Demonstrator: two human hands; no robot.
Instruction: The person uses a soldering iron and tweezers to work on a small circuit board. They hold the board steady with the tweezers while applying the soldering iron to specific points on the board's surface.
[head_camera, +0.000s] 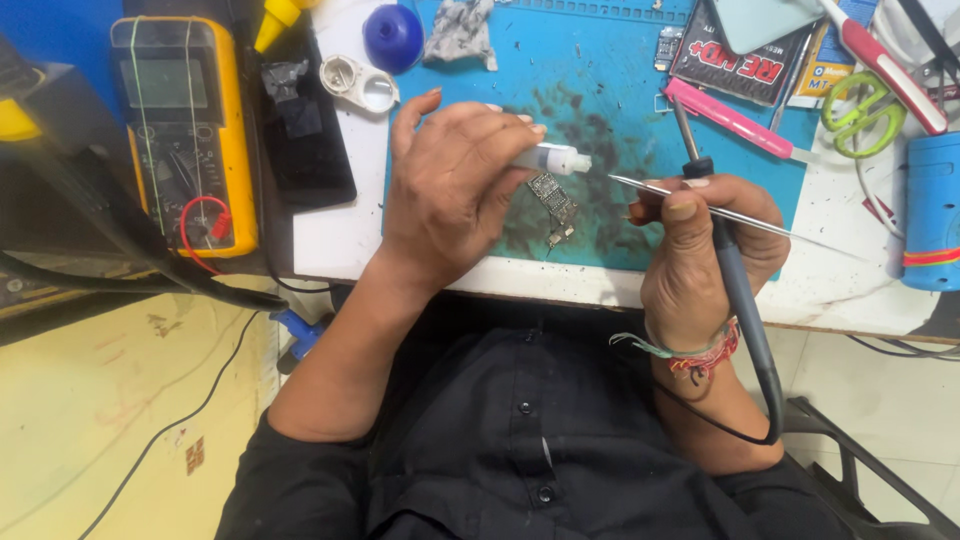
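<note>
Above the blue mat (600, 60), my left hand (450, 190) grips a syringe (555, 158) pointing right over the circuit board (553, 200), while my right hand (700, 240) clasps tweezers (740, 215) and soldering iron (735, 270).

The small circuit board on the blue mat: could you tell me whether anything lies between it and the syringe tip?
Nothing visible does. The syringe in the left hand ends just above the board, with only bare mat around it.

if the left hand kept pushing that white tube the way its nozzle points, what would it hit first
Probably the thin metal tweezers in the right hand; the left hand aims the white tube at their tip, though depth is unclear.
</note>
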